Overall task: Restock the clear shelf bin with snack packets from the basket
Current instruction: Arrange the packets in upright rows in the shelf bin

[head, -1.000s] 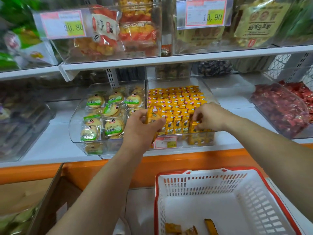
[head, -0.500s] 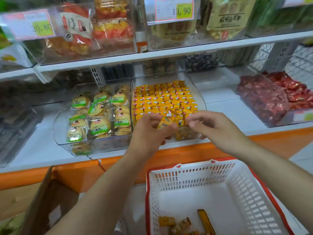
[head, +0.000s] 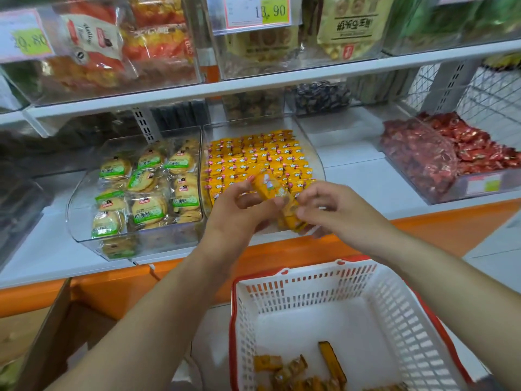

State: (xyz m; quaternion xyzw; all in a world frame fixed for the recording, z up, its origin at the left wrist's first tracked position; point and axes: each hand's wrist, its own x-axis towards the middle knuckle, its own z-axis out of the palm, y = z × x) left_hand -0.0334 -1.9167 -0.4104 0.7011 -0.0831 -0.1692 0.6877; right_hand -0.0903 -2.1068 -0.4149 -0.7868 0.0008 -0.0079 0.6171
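In the head view, the left hand (head: 239, 213) and right hand (head: 335, 210) have drawn back since a second ago, when both were down in the front rows of the clear bin (head: 317, 158). They now hover over its front lip, closer together than half a second ago. The left grip pinches a yellow packet (head: 269, 184), which has risen clear of the fingers. The right grip is narrow, with fingers curled and pinching a clump of packets (head: 291, 220) between the two hands. The bin sits on the white shelf (head: 366, 179), touching the biscuit bin (head: 146, 190) on its left. Bare shelf lies to its right, before the bin of red sweets (head: 423, 159). The upper shelf board (head: 253, 84) overhangs the back of the bin, but the front is open from above. The orange shelf edge (head: 451, 227) runs just below the hands. The basket (head: 310, 283) stands beneath them, with a few loose packets (head: 296, 368) lying at its near end and the rest of its floor bare. The held yellow packet is tilted, its long axis running from upper left to lower right and its printed face towards the camera. The packets in the bin stand in tidy left-to-right rows.
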